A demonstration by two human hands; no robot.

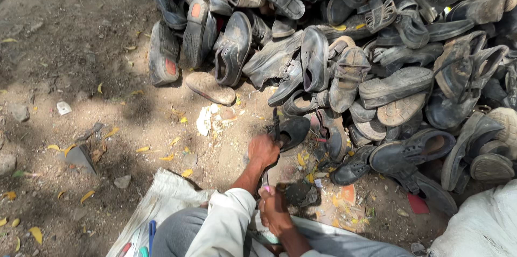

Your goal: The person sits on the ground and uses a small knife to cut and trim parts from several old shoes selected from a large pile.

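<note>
Where the bare dirt ground (pixel 81 47) meets a great heap of worn shoes (pixel 377 47), two hands are seen low in the middle of the head view. The left hand (pixel 264 150) is stretched farther out, its fingers curled shut around the strap of a black sandal (pixel 293 130) that lies at the near edge of the heap. The right hand (pixel 274 211) is held nearer, its fingers closed about a slim tool with a pink tip (pixel 266 188); what kind of tool cannot be told. Just right of that hand a dark scrap of sole (pixel 301 193) lies on the ground.

Reach to the far and right sides is hemmed in by the heap: dusty black and grey shoes, sandals and loose soles are piled several deep, too many and too tangled to be counted. One tan sole (pixel 211 87) lies apart at the heap's left near edge. A white sack (pixel 161 203) is spread under the knees, with two pens (pixel 151 233) seen on it, one blue, one red. Another pale sack (pixel 482 224) is seen at the near right.

The ground is dry earth, dappled with shade, strewn with yellow leaves (pixel 142 149), pebbles and paper scraps (pixel 204 120). The setting is outdoors.
</note>
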